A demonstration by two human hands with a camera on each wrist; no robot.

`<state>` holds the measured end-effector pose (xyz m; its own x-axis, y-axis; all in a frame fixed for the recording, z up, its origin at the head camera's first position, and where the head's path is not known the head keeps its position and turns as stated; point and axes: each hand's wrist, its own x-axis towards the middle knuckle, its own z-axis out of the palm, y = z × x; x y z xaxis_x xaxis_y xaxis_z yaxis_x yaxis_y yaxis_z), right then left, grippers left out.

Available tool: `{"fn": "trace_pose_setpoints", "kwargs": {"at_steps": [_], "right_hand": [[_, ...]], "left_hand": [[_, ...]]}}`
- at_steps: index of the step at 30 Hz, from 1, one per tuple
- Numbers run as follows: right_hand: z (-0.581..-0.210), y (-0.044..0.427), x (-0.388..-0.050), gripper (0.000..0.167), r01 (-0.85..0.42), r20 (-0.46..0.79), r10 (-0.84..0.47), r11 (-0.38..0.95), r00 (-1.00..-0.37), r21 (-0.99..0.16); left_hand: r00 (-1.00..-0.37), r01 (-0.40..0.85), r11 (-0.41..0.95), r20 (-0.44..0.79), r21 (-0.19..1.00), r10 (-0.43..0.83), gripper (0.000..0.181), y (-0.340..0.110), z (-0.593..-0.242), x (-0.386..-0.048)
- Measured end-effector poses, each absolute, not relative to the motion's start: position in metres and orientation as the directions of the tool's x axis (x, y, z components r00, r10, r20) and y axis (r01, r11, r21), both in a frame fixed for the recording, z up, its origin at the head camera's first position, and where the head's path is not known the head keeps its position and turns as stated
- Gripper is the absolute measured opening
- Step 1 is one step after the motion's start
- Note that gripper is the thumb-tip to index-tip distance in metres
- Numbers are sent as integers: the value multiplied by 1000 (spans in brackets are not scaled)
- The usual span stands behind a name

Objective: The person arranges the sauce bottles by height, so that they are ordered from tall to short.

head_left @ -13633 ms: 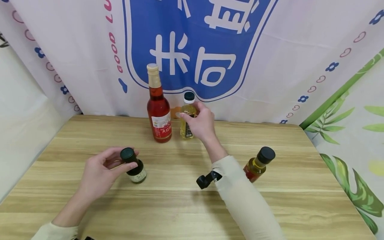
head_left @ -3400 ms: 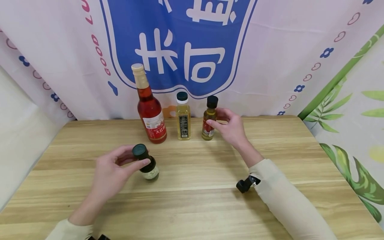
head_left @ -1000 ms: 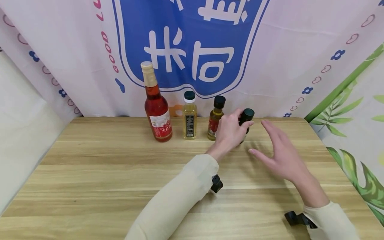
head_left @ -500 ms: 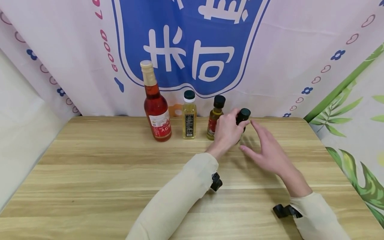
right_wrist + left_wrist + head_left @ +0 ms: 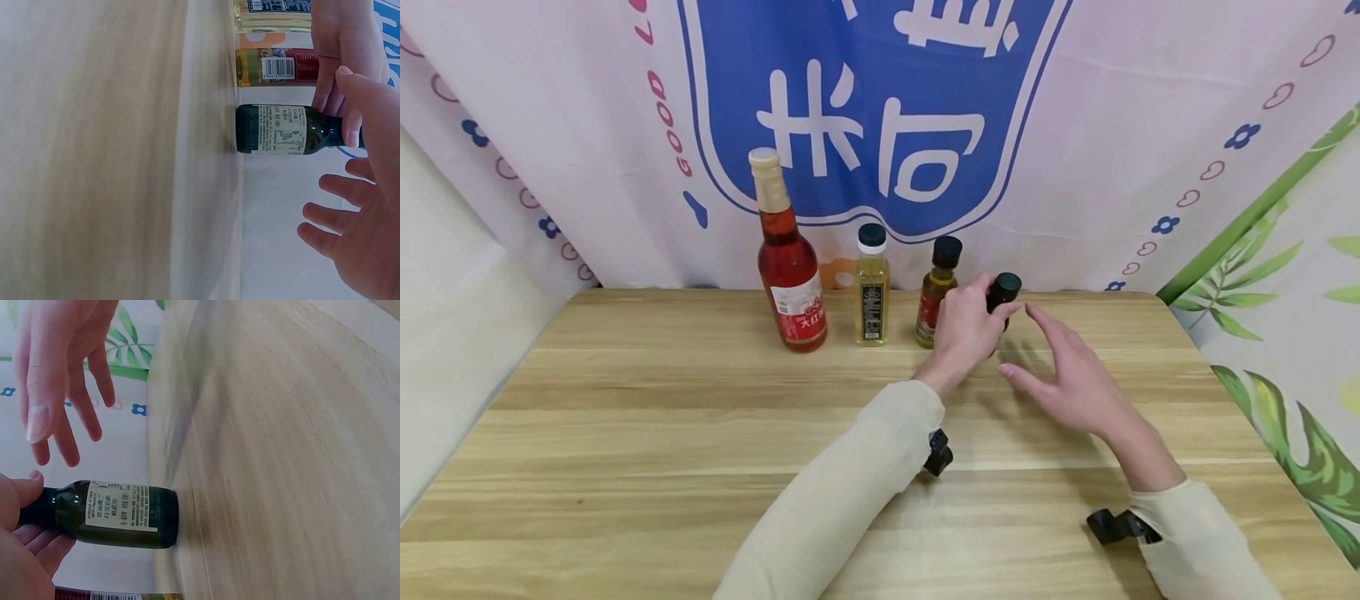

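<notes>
Fingers and thumb of my left hand (image 5: pixel 962 333) grip the neck of a small dark green glass bottle (image 5: pixel 1003 292). The left wrist view shows this bottle (image 5: pixel 119 515) upright, its base at the table, with a cream label. My right hand (image 5: pixel 1071 375) is held just to its right, fingers spread, holding nothing. In the right wrist view a gap separates those fingers (image 5: pixel 322 219) from the bottle (image 5: pixel 281 129). Left of it stands a red-labelled oil bottle (image 5: pixel 937 292) with a black cap, partly hidden by my left hand in the head view.
Further left in the row stand a clear bottle of pale yellow oil (image 5: pixel 872 292) and a tall red bottle (image 5: pixel 792 283) with a cream neck. A printed curtain (image 5: pixel 1075 208) hangs behind the wooden table (image 5: pixel 662 467).
Earlier, the red-labelled bottle went from the right front into the row. My left hand carried the dark bottle from the left front to the row's right end. Lately my right hand came closer.
</notes>
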<state>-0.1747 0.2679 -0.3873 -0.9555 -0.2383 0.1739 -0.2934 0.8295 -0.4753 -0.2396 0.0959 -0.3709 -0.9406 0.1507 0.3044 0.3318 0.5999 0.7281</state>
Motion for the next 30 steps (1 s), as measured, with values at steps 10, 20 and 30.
{"fn": "trace_pose_setpoints", "kwargs": {"at_steps": [10,20,30], "right_hand": [[-383,269,-173,94,-293,155,-248,829,-956,-476],[-361,275,-174,96,-311,194,-248,835,-949,-454],[-339,291,-154,103,-330,302,-244,902,-921,-277]], "left_hand": [[-944,314,626,305,713,127,36,99,-376,-242],[-888,446,643,401,623,227,55,66,-373,-221],[-848,513,749,385,419,365,60,-15,-355,-181]]}}
